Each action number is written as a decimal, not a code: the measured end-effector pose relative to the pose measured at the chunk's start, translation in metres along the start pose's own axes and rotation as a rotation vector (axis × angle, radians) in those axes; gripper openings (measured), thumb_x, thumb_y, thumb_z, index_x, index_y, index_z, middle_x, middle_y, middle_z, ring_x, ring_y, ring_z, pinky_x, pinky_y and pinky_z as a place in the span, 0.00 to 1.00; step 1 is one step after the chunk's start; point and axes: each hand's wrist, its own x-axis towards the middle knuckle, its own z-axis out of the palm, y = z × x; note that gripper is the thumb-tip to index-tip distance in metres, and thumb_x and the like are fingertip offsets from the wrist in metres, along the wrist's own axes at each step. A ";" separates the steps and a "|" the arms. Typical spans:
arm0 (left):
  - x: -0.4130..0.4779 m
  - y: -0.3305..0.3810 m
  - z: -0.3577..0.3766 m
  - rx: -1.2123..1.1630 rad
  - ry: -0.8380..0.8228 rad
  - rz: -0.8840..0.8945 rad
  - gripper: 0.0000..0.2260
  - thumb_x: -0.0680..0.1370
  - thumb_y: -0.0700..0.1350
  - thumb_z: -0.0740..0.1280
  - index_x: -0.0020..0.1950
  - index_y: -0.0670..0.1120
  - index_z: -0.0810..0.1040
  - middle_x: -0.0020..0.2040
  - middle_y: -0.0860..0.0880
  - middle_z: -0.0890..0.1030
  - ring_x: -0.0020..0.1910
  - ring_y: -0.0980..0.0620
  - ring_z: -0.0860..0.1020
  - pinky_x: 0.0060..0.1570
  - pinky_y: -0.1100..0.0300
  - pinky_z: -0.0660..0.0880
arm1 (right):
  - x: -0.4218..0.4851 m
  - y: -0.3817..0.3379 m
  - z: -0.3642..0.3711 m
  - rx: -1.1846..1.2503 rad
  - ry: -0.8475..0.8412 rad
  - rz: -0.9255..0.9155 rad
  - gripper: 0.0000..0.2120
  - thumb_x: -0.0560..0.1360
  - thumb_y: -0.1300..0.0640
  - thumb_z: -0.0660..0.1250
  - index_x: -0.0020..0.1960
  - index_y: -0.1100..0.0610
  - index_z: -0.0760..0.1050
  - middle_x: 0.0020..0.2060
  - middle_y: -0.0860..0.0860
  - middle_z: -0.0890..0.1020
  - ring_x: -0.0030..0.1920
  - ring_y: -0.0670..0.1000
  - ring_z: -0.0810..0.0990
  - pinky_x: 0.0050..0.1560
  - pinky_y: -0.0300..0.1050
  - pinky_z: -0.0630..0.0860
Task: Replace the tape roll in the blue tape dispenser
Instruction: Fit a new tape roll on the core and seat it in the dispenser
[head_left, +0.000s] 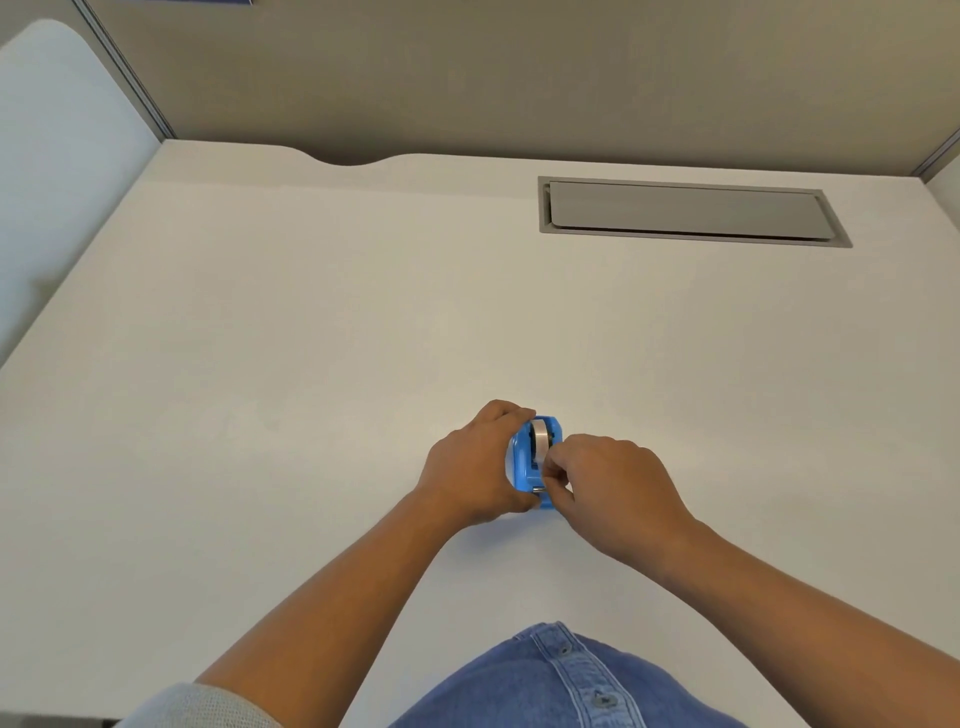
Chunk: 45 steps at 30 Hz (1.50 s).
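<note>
The blue tape dispenser (524, 467) is stood on the white desk (260, 364), well in front of the grey cable hatch (685, 210). Its left side is clasped by the left hand (470, 462). A tape roll (541, 440) is seen seated in the cradle. To its right, the right hand (613, 483) is pinched together near the cutter, seemingly on the tape end, though this cannot be confirmed. Judged so, only threading is left.

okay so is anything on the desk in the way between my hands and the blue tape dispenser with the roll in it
Nothing visible is. Your left hand already wraps the side of the blue tape dispenser, and your right hand pinches at its front, just below the tape roll. The white desk around them shows no other loose objects.
</note>
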 end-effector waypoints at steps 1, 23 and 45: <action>0.000 0.000 0.000 0.002 0.002 -0.001 0.42 0.61 0.60 0.79 0.71 0.55 0.66 0.68 0.59 0.70 0.54 0.53 0.78 0.46 0.61 0.72 | -0.001 0.000 0.001 0.000 0.002 -0.001 0.06 0.78 0.53 0.61 0.46 0.50 0.76 0.41 0.47 0.82 0.36 0.50 0.79 0.33 0.43 0.71; 0.001 -0.002 0.003 0.069 0.019 0.010 0.44 0.60 0.61 0.79 0.73 0.55 0.65 0.68 0.59 0.69 0.54 0.55 0.78 0.46 0.61 0.74 | -0.029 -0.009 0.027 0.108 0.099 -0.006 0.09 0.79 0.48 0.61 0.50 0.49 0.79 0.44 0.46 0.83 0.39 0.47 0.79 0.37 0.37 0.73; -0.001 -0.003 0.002 0.123 -0.044 0.041 0.44 0.65 0.55 0.78 0.75 0.52 0.60 0.72 0.57 0.64 0.55 0.51 0.79 0.45 0.57 0.78 | -0.027 0.010 0.075 0.052 0.405 -0.180 0.07 0.65 0.57 0.79 0.37 0.57 0.82 0.29 0.52 0.82 0.25 0.51 0.78 0.23 0.40 0.73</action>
